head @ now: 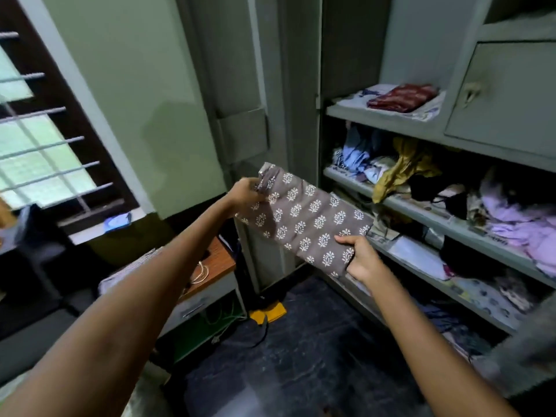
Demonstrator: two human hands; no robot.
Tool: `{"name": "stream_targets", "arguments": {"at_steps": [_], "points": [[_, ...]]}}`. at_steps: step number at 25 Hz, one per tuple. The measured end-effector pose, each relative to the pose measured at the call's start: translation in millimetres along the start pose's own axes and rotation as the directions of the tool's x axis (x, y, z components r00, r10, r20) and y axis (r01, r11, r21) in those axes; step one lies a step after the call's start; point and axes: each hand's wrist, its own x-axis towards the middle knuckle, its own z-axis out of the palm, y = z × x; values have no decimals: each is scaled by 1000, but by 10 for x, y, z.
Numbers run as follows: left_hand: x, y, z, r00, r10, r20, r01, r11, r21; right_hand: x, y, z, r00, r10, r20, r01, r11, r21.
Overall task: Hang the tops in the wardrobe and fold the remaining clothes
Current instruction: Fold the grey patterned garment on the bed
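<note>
Folded grey cotton garment with white leaf print [304, 221], pinched at both ends between left hand [245, 192] and right hand [359, 257], before cluttered grey metal wardrobe shelves [421, 216]. Either grip loosening would likely let the fold fall open.

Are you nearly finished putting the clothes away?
Not yet. Done: a red folded cloth lies on the top shelf. In hand: the left hand and right hand hold a folded grey printed garment before the wardrobe shelves. Left: the crumpled clothes on the middle shelf. No hung tops are in view.
</note>
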Motion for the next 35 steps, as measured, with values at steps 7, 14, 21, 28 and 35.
{"name": "stream_targets", "arguments": {"at_steps": [7,14,21,28,35], "points": [[1904,689,84,973,228,-26,-220,961,169,1032,-817,336,994,-102,-24,105,958,269],[3488,1344,253,902,432,0,-419,875,243,1945,-1706,457,974,-218,-54,224,935,276],[5055,2294,658,867,497,19,-498,866,45,2708,-2706,458,913,-382,-144,408,852,327],[6201,3173,1225,808,587,53,-571,801,-180,3283,-3546,312,862,-468,-194,506,787,352],[6913,3620,1660,672,716,190,-681,698,-221,3777,-4076,92,859,-447,-248,511,778,366]]}}
